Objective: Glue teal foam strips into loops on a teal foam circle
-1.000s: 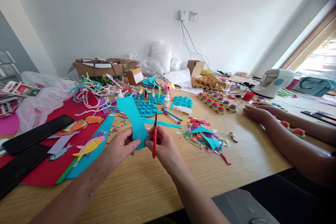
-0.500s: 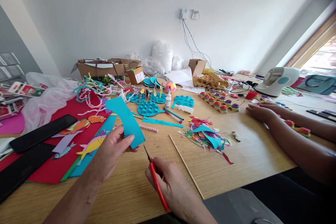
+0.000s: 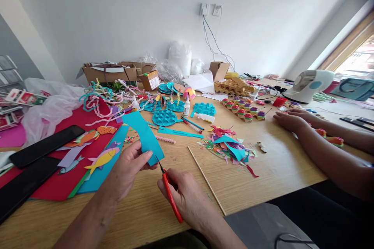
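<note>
Between thumb and fingers, my left hand (image 3: 133,161) pinches a curved blue paper strip (image 3: 145,134) above the table. Red-handled scissors (image 3: 170,194) are in my right hand (image 3: 185,196), with their blades at the strip's lower right edge. Whether the blades have cut into the paper I cannot tell. Left of my hands, a yellow paper fish (image 3: 103,160) and an orange one (image 3: 87,139) lie on coloured sheets. To the right rests a thin wooden stick (image 3: 207,181), and beyond it a heap of paper scraps (image 3: 229,146).
Another person's hands and forearms (image 3: 309,132) rest on the table at right, beside painted egg-carton pieces (image 3: 244,109). Glue bottles (image 3: 186,108), pens (image 3: 193,124) and blue egg-carton pieces (image 3: 165,117) stand or lie ahead. Black phone-like slabs (image 3: 46,146) lie at left; a white fan (image 3: 309,85) stands back right.
My right hand has brought the scissors up and slightly left, so the blades now meet the strip's edge. The strip has shifted a little right in my left hand. The view has tilted slightly.
</note>
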Demonstrator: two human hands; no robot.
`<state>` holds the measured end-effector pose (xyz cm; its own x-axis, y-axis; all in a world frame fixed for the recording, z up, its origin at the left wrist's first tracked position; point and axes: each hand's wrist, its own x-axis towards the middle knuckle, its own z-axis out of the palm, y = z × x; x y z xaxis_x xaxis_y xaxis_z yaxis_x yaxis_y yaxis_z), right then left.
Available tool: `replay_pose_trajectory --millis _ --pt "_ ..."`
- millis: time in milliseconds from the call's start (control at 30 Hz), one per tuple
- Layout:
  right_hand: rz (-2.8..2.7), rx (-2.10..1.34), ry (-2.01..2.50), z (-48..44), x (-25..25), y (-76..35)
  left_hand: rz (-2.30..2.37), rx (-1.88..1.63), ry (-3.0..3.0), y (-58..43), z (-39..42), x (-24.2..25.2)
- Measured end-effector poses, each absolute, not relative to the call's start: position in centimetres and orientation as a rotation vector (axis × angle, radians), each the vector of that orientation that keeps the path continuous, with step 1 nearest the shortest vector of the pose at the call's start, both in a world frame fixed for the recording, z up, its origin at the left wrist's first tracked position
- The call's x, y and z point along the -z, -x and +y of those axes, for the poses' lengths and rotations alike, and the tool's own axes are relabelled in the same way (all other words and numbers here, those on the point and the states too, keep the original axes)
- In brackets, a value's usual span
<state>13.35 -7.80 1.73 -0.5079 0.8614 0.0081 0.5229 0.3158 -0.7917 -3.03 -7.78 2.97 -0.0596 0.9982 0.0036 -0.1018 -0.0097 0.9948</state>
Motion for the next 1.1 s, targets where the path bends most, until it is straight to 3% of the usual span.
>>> replay_pose_trajectory --millis 1100 --pt "-2.114 -1.084 1.191 -7.4 0.1 -13.2 1.173 -1.255 -1.061 3.0 -7.6 -2.5"
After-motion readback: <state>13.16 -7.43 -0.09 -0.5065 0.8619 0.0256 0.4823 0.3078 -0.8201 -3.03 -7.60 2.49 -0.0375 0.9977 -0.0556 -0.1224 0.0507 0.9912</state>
